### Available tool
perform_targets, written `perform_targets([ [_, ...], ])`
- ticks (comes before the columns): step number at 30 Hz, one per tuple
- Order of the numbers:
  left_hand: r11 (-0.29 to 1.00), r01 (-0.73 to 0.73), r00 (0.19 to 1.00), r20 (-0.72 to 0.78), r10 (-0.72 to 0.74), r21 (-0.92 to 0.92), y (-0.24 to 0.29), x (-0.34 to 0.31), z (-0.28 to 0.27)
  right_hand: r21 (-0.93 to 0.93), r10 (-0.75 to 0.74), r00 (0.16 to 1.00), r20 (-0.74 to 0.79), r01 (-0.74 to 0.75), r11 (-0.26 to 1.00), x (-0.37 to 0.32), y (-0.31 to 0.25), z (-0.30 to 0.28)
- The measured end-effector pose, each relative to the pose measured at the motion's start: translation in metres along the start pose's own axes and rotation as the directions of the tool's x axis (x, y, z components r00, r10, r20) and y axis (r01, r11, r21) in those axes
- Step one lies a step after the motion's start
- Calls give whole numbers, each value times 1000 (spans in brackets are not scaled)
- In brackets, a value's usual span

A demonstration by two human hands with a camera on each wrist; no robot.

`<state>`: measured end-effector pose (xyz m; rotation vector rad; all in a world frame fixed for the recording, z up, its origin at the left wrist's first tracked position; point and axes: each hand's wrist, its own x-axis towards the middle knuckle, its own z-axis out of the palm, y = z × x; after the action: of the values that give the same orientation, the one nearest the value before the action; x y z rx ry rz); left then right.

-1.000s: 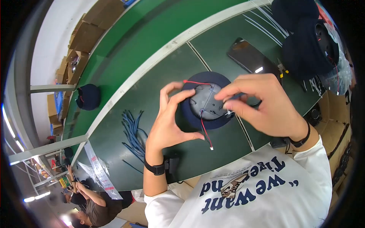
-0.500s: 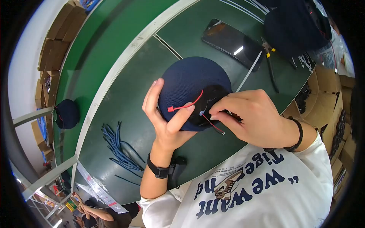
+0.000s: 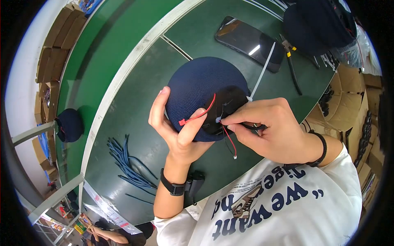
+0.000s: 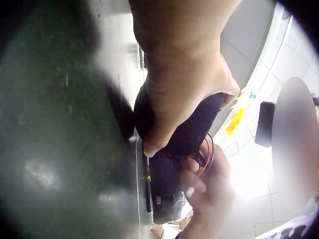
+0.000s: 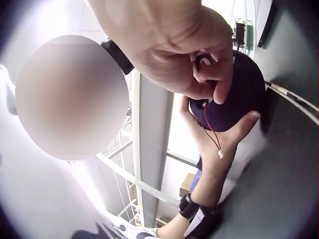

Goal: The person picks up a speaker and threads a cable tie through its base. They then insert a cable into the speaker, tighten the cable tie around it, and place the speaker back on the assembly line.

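A round navy speaker-like body (image 3: 205, 78) in mesh fabric is tilted, its black recessed face (image 3: 232, 98) toward the head camera. My left hand (image 3: 180, 139) grips it from the side, thumb at the recess edge. A red wire with a red plug (image 3: 182, 122) crosses that thumb. With thumb and forefinger, my right hand (image 3: 275, 127) pinches thin wires beside a bluish tie (image 3: 218, 119) in the recess. A red and black lead ends in a white connector (image 5: 221, 154) below. Part of a black loop (image 5: 203, 62) shows among the right fingers. A white zip tie (image 3: 262, 71) stretches away behind this hand.
On the green table (image 3: 135, 98) lie a phone (image 3: 248, 43), yellow-and-black cutters (image 3: 291, 65) and a bundle of blue cords (image 3: 127, 162). More navy bodies (image 3: 314, 26) stand at the far right; another (image 3: 69, 125) sits beyond the white rail (image 3: 119, 74). Cardboard boxes (image 3: 344, 110) are at right.
The navy body was lifted and tilted from lying recess-up, with the left hand now gripping it. The right fingers moved to the wires at the bluish tie. Lately only small shifts show.
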<state>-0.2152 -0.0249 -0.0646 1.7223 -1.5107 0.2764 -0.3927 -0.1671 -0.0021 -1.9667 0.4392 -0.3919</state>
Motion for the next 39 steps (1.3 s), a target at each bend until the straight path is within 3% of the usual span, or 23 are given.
perform_targets([
  [6, 998, -28, 998, -59, 25, -48, 0, -5, 7, 70, 206, 978, -19, -205, 976, 3, -12, 1],
  [9, 1000, 4, 993, -114, -8, -30, 5, -6, 11, 10, 101, 994, -48, -101, 995, 3, -5, 9],
  [12, 995, -43, 996, -69, 49, 88, 6, -4, 6, -57, -43, 992, -121, 36, 998, 1, 13, 23],
  [15, 998, 5, 998, -59, -1, 70, 6, -4, 3, -6, 37, 999, -13, -37, 999, 2, -2, 9],
  [18, 998, 34, 996, -84, -30, 57, 7, -2, 6, -5, 50, 998, -46, -50, 999, 2, -13, -3],
  [21, 997, 30, 997, -80, -24, 71, 8, 0, 5, -182, -129, 985, -112, 107, 977, -3, -2, -2],
  [24, 997, 29, 997, -76, -24, 67, 7, 0, 6, -302, -219, 973, -74, 188, 935, -2, -5, -9],
  [30, 997, 34, 997, -65, -29, 71, 9, 0, 4, -228, -262, 963, -60, 243, 943, -2, 7, 3],
  [39, 998, 20, 997, -82, -15, 57, 7, -4, 6, -190, 5, 1000, -8, -6, 982, 9, -7, 2],
])
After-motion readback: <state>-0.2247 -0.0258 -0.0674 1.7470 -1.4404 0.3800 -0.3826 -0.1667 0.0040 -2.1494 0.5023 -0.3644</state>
